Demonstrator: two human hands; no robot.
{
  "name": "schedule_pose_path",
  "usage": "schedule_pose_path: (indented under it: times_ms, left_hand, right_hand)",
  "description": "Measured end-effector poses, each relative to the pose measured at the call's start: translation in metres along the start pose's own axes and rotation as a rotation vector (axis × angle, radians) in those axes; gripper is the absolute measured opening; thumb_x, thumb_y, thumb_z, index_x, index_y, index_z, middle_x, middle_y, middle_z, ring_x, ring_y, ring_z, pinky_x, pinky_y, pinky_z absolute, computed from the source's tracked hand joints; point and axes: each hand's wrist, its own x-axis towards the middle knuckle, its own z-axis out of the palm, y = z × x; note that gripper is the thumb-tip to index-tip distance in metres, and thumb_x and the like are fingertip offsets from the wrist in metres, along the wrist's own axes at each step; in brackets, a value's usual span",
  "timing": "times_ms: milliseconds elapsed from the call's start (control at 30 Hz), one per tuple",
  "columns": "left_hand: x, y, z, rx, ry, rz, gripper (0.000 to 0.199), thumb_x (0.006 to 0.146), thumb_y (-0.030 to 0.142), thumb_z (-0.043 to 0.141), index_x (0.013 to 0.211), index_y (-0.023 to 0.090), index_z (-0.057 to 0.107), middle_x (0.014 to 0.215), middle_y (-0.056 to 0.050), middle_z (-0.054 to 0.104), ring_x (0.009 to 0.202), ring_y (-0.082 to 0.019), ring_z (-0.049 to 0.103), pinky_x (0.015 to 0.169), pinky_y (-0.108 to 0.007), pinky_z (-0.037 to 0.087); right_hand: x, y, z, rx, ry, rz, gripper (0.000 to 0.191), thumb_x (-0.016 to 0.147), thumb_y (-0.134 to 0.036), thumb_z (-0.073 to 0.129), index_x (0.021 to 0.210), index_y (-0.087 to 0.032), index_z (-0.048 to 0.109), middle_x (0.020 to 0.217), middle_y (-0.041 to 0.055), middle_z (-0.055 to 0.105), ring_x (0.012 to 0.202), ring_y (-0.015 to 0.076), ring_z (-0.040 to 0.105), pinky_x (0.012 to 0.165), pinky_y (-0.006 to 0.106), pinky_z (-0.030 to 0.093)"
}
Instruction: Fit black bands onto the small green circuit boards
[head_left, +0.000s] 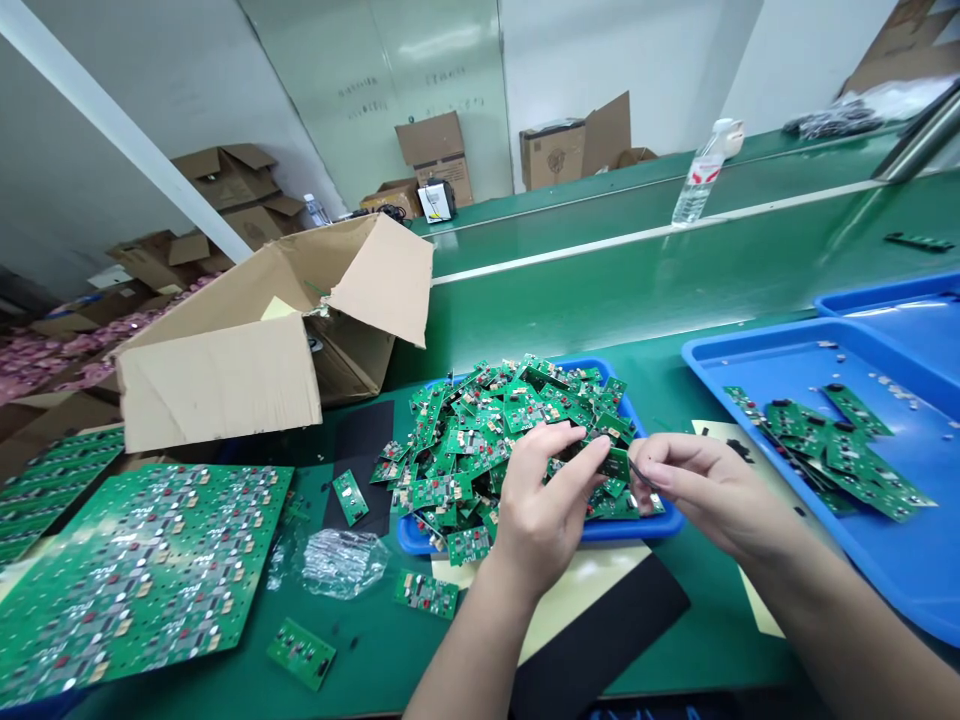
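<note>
Between the fingers of my left hand (pixel 541 505) is a small green circuit board (pixel 617 463), held over the front right part of a heap. My right hand (pixel 709 487) pinches a thin black piece (pixel 643 477) close to that board's right end; whether the two touch is unclear. Beneath both hands, a heap of small circuit boards (pixel 469 440) fills a blue tray (pixel 420 542). My left hand partly hides the heap.
On the right, a larger blue tray (pixel 701 352) holds several boards (pixel 847 450). A large green panel (pixel 142 570) and an open carton (pixel 225 380) lie left. Loose boards (pixel 301 652), a clear plastic bag (pixel 343 562) and black sheet (pixel 600 640) lie in front. A bottle (pixel 699 185) stands behind.
</note>
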Motion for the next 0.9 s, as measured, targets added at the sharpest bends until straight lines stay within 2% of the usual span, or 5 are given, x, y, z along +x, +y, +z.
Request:
schedule_pose_path:
  times_ms: [200, 400, 700, 900]
  left_hand:
    - [0.0007, 0.0000, 0.0001, 0.012, 0.000, 0.023, 0.033, 0.081, 0.007, 0.058, 0.113, 0.017, 0.060, 0.105, -0.009, 0.059, 0.104, -0.020, 0.058, 0.092, -0.040, 0.051]
    - [-0.0013, -0.0010, 0.0009, 0.013, -0.020, 0.023, 0.036, 0.081, 0.006, 0.058, 0.115, 0.019, 0.058, 0.107, -0.009, 0.059, 0.106, -0.021, 0.057, 0.092, -0.042, 0.051]
    - [-0.0015, 0.0005, 0.0008, -0.102, -0.101, -0.069, 0.038, 0.087, 0.016, 0.055, 0.123, 0.024, 0.055, 0.103, -0.009, 0.062, 0.095, -0.019, 0.061, 0.078, -0.033, 0.056]
    - [-0.0035, 0.0000, -0.0001, -0.200, -0.200, -0.144, 0.036, 0.088, 0.016, 0.052, 0.123, 0.025, 0.057, 0.103, -0.009, 0.062, 0.092, -0.018, 0.062, 0.075, -0.031, 0.057]
  right_hand:
    - [-0.0004, -0.0002, -0.0019, 0.095, -0.002, 0.070, 0.030, 0.072, -0.040, 0.072, 0.060, -0.015, 0.062, 0.057, 0.0022, 0.059, 0.051, 0.0122, 0.056, 0.050, 0.024, 0.048]
    - [-0.0001, -0.0003, -0.0024, 0.143, -0.018, 0.135, 0.028, 0.067, -0.038, 0.077, 0.062, -0.015, 0.062, 0.054, 0.0006, 0.059, 0.049, 0.0115, 0.056, 0.051, 0.023, 0.049]
    - [-0.0008, 0.0010, -0.0031, 0.016, -0.034, 0.131, 0.033, 0.070, -0.045, 0.073, 0.064, -0.015, 0.059, 0.053, 0.0012, 0.059, 0.050, 0.0125, 0.056, 0.053, 0.025, 0.049]
    - [-0.0010, -0.0025, -0.0001, -0.145, 0.006, 0.040, 0.038, 0.072, -0.051, 0.068, 0.061, -0.016, 0.057, 0.052, 0.0012, 0.057, 0.049, 0.0126, 0.054, 0.049, 0.024, 0.047]
